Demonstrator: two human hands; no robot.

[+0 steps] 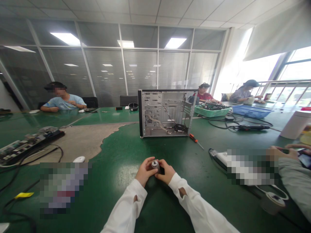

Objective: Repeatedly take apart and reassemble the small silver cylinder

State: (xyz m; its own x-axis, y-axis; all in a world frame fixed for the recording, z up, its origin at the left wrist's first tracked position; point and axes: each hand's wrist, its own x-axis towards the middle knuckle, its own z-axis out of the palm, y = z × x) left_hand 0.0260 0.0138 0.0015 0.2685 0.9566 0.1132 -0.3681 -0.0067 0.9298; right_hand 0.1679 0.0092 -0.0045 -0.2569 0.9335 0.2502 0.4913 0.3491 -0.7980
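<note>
Both of my hands meet around a small grey metal cylinder [155,165] near the middle of the green table. My left hand [145,171] curls round its left side, and my right hand [166,172] grips its right side. The cylinder stands upright, with a small dark part on its top. Beyond my hands stands an open computer case [167,113], its bare metal inside and loose cables facing me. A screwdriver with an orange and black handle [193,138] lies by the case's lower right corner.
Power strips [26,147] and cables lie at left. A green basket [212,112] of cables, a blue basket [252,111], a white container [295,124] and a grey cylinder [273,203] are at right. Several people sit around the table; one person's hands hold a phone at far right.
</note>
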